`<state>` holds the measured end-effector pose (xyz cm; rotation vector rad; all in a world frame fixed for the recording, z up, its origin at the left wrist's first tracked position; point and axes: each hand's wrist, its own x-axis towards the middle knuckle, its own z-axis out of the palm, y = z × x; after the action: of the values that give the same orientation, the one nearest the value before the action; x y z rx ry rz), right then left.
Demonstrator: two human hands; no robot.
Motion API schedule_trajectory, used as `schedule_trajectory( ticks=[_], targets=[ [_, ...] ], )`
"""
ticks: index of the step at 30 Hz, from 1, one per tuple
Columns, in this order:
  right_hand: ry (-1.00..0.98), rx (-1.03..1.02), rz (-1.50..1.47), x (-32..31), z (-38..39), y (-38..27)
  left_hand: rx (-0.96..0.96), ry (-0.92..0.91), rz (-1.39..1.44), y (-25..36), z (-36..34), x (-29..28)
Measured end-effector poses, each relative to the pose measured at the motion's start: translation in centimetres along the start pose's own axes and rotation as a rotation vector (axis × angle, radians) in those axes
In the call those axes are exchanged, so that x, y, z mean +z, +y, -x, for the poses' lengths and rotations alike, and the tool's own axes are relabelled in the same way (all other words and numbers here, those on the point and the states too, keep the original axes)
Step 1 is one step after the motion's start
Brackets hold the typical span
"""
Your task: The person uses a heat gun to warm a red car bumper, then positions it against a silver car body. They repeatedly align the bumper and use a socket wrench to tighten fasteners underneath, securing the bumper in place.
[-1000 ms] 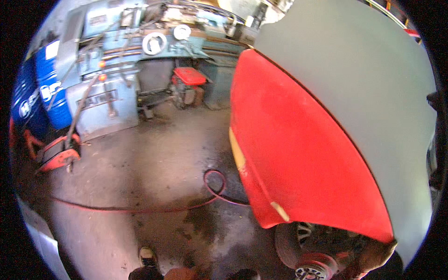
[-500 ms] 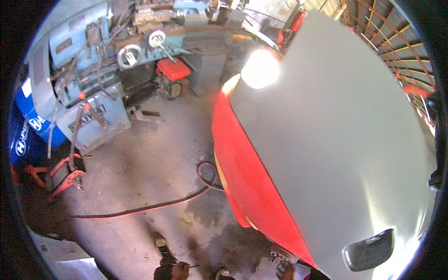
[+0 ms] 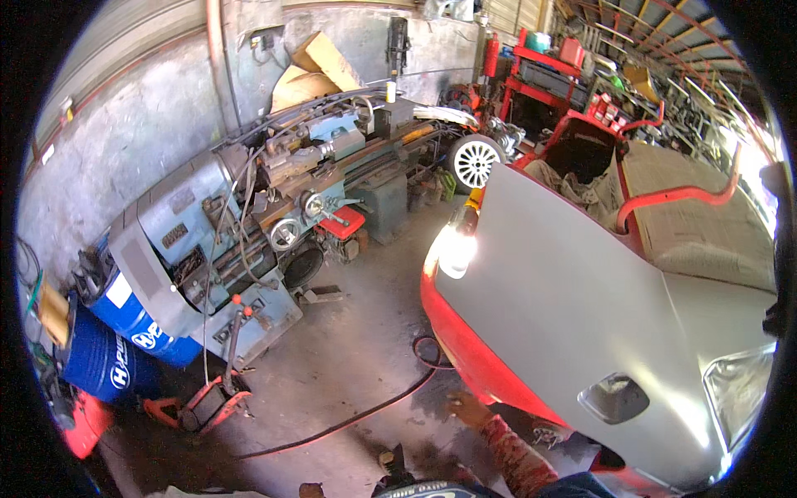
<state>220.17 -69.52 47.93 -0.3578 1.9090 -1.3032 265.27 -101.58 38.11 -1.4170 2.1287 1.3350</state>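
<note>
My right hand [image 3: 470, 410], its forearm in a red patterned sleeve, reaches in from the lower edge beside the car's red side [image 3: 490, 383]. Its fingers look stretched out, and nothing shows in them. At the bottom rim a small brown patch, probably my left hand [image 3: 311, 490], is mostly cut off, so its fingers are hidden. The large grey hood panel [image 3: 548, 299] has an oval opening [image 3: 614, 398] at its near end. A glowing work lamp [image 3: 458, 249] sits at the panel's far left corner.
A blue-grey lathe [image 3: 191, 207] stands along the left wall, with blue drums [image 3: 108, 353] beside it. A red floor jack [image 3: 199, 407] and a dark hose [image 3: 349, 423] lie on the floor. A white-spoked wheel [image 3: 476, 162] and a red shelf [image 3: 540, 75] are behind.
My view has lifted, showing the far wall and car body. My right hand has come out leftward beside the red side. My left hand, earlier with a thin dark stick-like thing, is now nearly out of view.
</note>
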Motion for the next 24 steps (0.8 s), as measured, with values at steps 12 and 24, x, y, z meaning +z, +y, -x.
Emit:
schedule_trajectory(
  ticks=[12,24],
  targets=[
    [-0.054,0.120,0.493,0.9,-7.0,-2.5,-0.140,-0.190,0.096,9.5,-5.6,-8.6],
    [-0.095,-0.121,0.395,3.5,-33.5,-26.3,0.001,-0.340,0.044,30.3,-24.8,-22.0]
  ],
)
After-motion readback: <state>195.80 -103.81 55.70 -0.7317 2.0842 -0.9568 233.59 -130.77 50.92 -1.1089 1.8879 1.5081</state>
